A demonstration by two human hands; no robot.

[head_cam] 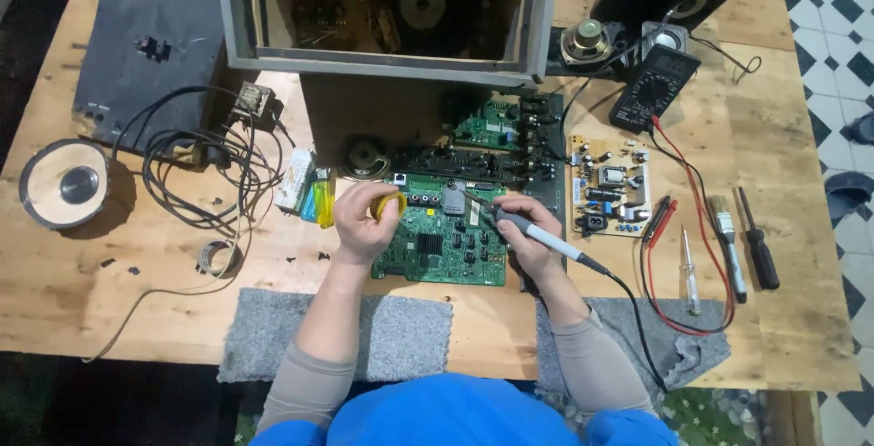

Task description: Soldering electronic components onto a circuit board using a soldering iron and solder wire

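Observation:
A green circuit board (442, 246) lies on the wooden table in front of me. My left hand (364, 223) is closed around a small yellow object (393, 202) at the board's upper left corner. My right hand (526, 232) grips a soldering iron (546, 238) with a grey and white handle. Its tip points left over the board's top edge near a metal part (454, 198). The iron's black cord (628, 314) trails off to the lower right.
A black multimeter (654, 87) with red and black leads, a beige power board (608, 196), a brush (728, 241) and screwdrivers (757, 238) lie right. An open speaker cabinet (387, 11) stands behind. Tangled cables (196, 168), a round speaker (66, 184), lighters (320, 200) sit left. Grey mats (401, 337) line the front edge.

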